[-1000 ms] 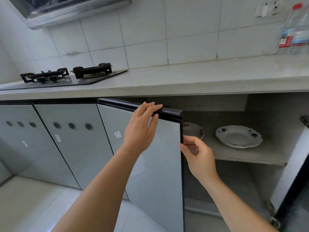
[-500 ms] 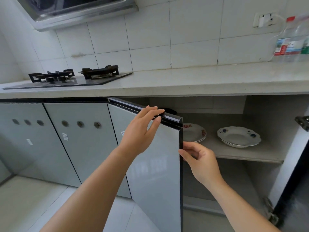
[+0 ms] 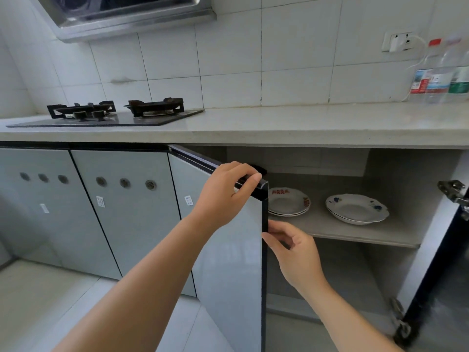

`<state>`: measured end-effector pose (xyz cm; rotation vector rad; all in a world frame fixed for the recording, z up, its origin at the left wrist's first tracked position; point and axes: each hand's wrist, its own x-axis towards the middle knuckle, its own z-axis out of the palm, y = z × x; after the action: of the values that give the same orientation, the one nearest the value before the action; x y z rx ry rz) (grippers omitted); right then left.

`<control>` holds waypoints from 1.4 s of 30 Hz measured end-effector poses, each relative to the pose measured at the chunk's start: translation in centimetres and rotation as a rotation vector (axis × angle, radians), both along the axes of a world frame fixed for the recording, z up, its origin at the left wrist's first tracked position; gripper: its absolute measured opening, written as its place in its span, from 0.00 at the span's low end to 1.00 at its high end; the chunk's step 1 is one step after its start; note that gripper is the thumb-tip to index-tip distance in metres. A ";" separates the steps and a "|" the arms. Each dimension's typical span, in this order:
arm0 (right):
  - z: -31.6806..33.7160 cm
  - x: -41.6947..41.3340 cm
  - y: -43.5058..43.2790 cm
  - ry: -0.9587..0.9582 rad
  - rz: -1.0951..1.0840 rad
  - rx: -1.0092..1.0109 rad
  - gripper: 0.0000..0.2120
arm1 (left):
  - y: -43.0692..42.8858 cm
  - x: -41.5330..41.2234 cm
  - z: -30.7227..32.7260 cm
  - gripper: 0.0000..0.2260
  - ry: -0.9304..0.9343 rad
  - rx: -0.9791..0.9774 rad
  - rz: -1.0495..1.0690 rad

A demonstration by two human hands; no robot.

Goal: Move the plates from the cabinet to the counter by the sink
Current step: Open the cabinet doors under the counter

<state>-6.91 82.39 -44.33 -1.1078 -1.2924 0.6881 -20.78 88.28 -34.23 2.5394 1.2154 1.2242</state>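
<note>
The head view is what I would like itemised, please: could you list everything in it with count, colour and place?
Red-patterned plates: stack of at least two, white, shelf's left.
Blue-flowered plates: stack, apparently two, white, shelf's right.
Shelf: one, grey, inside open cabinet.
Cabinet door: one, pale grey, dark-edged, swung open.
Closed doors: two, pale grey, left.
Counter: one, beige, above cabinet.
Gas hob: one, black, counter's left.
Bottles: about three, clear, counter's far right.
Socket: one, white, wall above bottles.
Range hood: one, steel, top left.
Left hand: grips door's top edge.
Right hand: pinches door's side edge.
</note>
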 end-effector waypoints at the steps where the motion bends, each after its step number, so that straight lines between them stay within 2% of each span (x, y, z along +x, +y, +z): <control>1: 0.0 -0.4 -0.3 -0.005 0.010 0.009 0.12 | -0.3 -0.7 0.0 0.10 -0.007 -0.006 -0.015; 8: 0.0 -3.3 -1.8 0.026 0.056 0.024 0.13 | -2.2 -4.6 0.4 0.09 0.009 -0.068 -0.104; 14: -0.4 -6.7 -2.6 0.069 0.131 -0.007 0.14 | -3.5 -8.1 -0.1 0.09 -0.107 -0.105 -0.158; 24: -0.9 -14.2 -3.8 0.102 0.187 0.001 0.14 | -5.4 -15.5 -0.6 0.15 -0.224 -0.203 -0.176; 33: -0.6 -19.6 -4.3 0.130 0.236 0.016 0.13 | -7.2 -21.1 -1.0 0.10 -0.295 -0.193 -0.068; 42: -0.1 -24.6 -3.9 0.126 0.264 0.034 0.14 | -7.9 -25.0 -1.4 0.10 -0.306 -0.185 0.016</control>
<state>-31.50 78.46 -44.47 -0.8602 -1.3492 0.9143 -45.78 80.35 -35.67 2.1229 1.2154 1.3703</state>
